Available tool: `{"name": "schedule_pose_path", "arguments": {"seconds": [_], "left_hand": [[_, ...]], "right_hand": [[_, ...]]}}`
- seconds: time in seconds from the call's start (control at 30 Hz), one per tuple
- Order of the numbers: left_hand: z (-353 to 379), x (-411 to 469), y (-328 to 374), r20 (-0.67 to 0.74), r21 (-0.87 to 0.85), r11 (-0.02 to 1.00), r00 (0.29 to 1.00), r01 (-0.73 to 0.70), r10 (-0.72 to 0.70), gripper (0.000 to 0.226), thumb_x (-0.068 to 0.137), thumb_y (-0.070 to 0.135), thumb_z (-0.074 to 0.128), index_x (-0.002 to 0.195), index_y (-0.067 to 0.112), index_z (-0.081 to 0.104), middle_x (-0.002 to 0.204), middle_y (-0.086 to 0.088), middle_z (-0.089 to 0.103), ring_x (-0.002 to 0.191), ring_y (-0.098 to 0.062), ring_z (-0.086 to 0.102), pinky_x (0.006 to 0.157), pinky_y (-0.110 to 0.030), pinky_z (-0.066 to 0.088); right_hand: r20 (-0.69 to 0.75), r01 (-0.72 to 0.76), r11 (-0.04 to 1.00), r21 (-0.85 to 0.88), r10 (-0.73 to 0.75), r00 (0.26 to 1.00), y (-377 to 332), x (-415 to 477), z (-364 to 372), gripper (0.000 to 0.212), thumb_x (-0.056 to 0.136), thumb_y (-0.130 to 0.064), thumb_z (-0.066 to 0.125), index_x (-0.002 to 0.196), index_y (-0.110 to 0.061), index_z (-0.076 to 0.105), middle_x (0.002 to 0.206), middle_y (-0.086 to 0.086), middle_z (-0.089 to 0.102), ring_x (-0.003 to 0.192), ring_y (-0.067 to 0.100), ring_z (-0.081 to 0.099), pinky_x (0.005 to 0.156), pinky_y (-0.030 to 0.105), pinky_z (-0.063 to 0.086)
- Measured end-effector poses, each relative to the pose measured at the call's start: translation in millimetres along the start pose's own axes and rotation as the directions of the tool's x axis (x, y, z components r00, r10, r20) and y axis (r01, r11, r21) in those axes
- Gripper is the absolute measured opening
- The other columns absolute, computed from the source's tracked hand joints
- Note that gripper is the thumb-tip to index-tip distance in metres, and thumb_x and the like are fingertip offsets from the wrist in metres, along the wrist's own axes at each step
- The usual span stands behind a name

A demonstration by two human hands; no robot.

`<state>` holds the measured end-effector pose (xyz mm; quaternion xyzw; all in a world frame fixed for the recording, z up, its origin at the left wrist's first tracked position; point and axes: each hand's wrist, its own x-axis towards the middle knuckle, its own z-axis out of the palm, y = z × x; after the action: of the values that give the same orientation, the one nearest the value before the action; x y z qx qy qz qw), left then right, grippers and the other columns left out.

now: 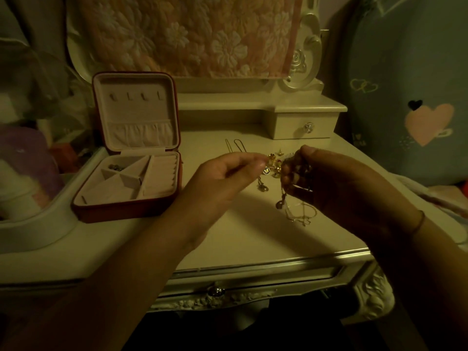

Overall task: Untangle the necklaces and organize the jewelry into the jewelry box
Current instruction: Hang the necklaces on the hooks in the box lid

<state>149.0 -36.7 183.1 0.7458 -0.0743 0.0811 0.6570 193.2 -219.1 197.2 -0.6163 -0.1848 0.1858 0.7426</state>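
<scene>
Head view: one jewelry box [126, 173] stands open at the left middle of the frame, red outside and pale pink inside. Its upright lid carries four small hooks above one gathered pocket. The tray below has one block of ring rolls on its right and several wedge-shaped compartments. The upper-left compartment holds a small dark piece that I cannot identify in this dim light.

Two hands meet right of centre above the white dressing table [253, 239]. The left hand [222, 178] pinches a thin strand between thumb and forefinger, its other fingers curled under. The right hand [334, 183] has its fingers curled round a bunched clump of the necklaces [288, 171], held above the tabletop between the two hands. The necklaces are fine gold-toned chains knotted together. Two small pendants dangle from them, and a loose loop of chain [301, 214] lies on the table beneath the right hand.

Behind the hands lie two hairpins [239, 146] side by side and a small cluster of gold earrings [274, 156]. One thin bracelet [419, 221] circles the right wrist. One little drawer [304, 126] with a glass knob sits at the table's back right.
</scene>
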Motion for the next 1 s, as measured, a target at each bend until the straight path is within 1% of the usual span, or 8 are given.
{"name": "schedule_pose_path", "arguments": {"seconds": [0.13,0.23,0.33,0.53,0.63,0.7,0.83,1.0], "left_hand": [[7,9,2,0.078,-0.022,0.998,0.995,-0.058,0.059,0.030,0.076,0.036,0.060,0.104,0.029,0.068,0.105,0.009,0.070,0.101,0.002,0.061,0.076,-0.006,0.045],[11,15,0,0.023,-0.027,0.998,0.998,-0.057,0.057,0.017,0.081,0.022,0.065,0.096,0.024,0.070,0.093,0.007,0.073,0.089,0.002,0.064,0.072,-0.008,0.047],[12,17,-5,0.016,0.004,1.000,1.000,-0.022,0.022,0.012,0.086,0.017,0.064,0.095,0.020,0.071,0.093,0.001,0.073,0.087,-0.004,0.065,0.069,-0.007,0.048],[13,17,-9,0.113,-0.076,0.995,0.992,0.059,-0.050,0.016,0.084,0.014,0.063,0.099,0.017,0.070,0.089,0.006,0.072,0.082,0.004,0.063,0.069,-0.008,0.046],[12,20,-13,0.143,-0.127,0.986,0.986,0.109,-0.090,0.023,0.073,0.025,0.066,0.095,0.021,0.068,0.092,0.003,0.070,0.094,-0.009,0.061,0.081,-0.022,0.046],[12,21,-15,0.176,-0.175,0.975,0.979,0.135,-0.104,0.026,0.069,0.027,0.066,0.094,0.020,0.066,0.093,-0.001,0.068,0.095,-0.014,0.059,0.081,-0.026,0.044],[9,24,-17,0.249,-0.413,0.890,0.964,0.192,-0.092,0.011,0.074,0.015,0.065,0.079,0.021,0.058,0.083,0.004,0.065,0.082,-0.010,0.060,0.076,-0.029,0.041],[11,25,-18,0.209,-0.482,0.858,0.974,0.177,-0.084,0.006,0.079,0.014,0.060,0.081,0.017,0.055,0.081,0.003,0.064,0.080,-0.007,0.061,0.075,-0.026,0.044]], "right_hand": [[0.012,0.005,0.999,-0.040,-0.005,1.000,2,1,2,0.020,0.084,-0.026,0.052,0.081,-0.011,0.065,0.080,0.006,0.061,0.076,0.013,0.061,0.074,0.023,0.053],[0.010,-0.003,0.998,-0.062,0.003,1.000,4,3,2,0.019,0.084,-0.024,0.054,0.081,-0.008,0.064,0.083,0.009,0.057,0.075,0.013,0.058,0.073,0.021,0.053],[0.004,0.000,0.996,-0.089,0.000,1.000,5,4,1,0.020,0.079,-0.023,0.056,0.082,-0.004,0.060,0.083,0.010,0.056,0.072,0.011,0.059,0.069,0.019,0.052],[-0.006,-0.010,0.996,-0.090,0.009,1.000,8,6,1,0.016,0.075,-0.022,0.059,0.081,-0.009,0.066,0.082,0.009,0.055,0.070,0.009,0.058,0.071,0.021,0.049],[-0.013,-0.016,0.997,-0.071,0.015,1.000,8,6,2,0.013,0.073,-0.022,0.060,0.078,-0.013,0.069,0.080,0.008,0.056,0.071,0.012,0.055,0.072,0.022,0.048],[-0.011,-0.016,0.997,-0.080,0.015,1.000,7,6,2,0.012,0.073,-0.022,0.061,0.076,-0.014,0.069,0.080,0.007,0.057,0.073,0.014,0.054,0.070,0.021,0.049],[-0.028,-0.041,0.995,-0.096,0.039,0.999,9,7,0,0.017,0.073,-0.024,0.061,0.079,-0.008,0.062,0.081,0.006,0.056,0.072,0.013,0.052,0.065,0.019,0.049],[-0.021,-0.089,0.990,-0.105,0.087,0.996,14,9,1,0.033,0.075,-0.032,0.059,0.095,-0.005,0.057,0.077,0.002,0.056,0.072,0.013,0.050,0.070,0.023,0.047]]}}
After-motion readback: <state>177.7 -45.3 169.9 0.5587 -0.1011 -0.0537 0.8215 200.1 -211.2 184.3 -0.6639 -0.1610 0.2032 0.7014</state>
